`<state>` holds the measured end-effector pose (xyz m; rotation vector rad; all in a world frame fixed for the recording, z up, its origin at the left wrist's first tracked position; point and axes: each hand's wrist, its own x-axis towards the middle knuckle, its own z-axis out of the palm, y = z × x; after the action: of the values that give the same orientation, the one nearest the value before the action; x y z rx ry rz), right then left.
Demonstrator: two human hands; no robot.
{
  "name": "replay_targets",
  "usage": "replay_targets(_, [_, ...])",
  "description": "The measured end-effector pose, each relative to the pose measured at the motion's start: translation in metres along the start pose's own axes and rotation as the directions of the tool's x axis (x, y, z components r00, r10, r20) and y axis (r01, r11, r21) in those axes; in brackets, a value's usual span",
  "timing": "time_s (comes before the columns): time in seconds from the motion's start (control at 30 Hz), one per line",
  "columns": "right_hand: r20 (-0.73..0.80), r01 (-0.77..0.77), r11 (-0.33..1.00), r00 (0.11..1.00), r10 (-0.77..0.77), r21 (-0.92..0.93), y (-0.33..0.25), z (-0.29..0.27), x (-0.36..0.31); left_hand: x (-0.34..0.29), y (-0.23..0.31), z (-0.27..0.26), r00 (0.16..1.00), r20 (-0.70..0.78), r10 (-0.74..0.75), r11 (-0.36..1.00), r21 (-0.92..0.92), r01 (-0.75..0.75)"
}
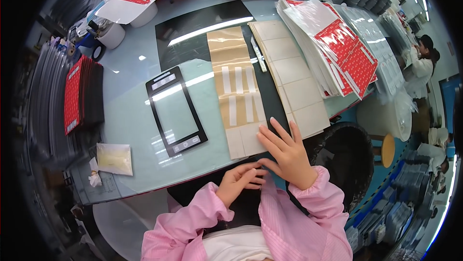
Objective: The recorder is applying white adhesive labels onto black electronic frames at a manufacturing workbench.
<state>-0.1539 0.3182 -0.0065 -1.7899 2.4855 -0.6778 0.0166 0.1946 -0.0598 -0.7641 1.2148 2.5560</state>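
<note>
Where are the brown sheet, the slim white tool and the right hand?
Brown sheet (229,59): head view, on its bare upper part.
Slim white tool (259,55): head view, middle of its body.
Right hand (292,159): head view, back of the hand.

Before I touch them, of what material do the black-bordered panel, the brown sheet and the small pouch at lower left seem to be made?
Black-bordered panel: smooth, perhaps glass or rigid plastic; it lies flat with crisp edges.
Brown sheet: probably coated paper; its creased upper part shines.
Small pouch: likely thin plastic film, shiny, with yellowish contents showing through.
</note>
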Motion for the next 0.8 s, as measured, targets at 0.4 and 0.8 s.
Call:
replay_targets(0.4, [-0.169,0.163,0.982,0.975,-0.144,0.1,-0.018,-0.025,-0.013,0.002,0.019,0.035,0.982,-0.084,0.166,0.945,-0.269,-0.183])
replay_targets(0.8, [-0.264,-0.113,0.934,0.941,0.209,0.339,-0.013,-0.009,0.002,0.004,0.027,0.04,0.957,-0.025,0.29,0.913,-0.292,-0.285])
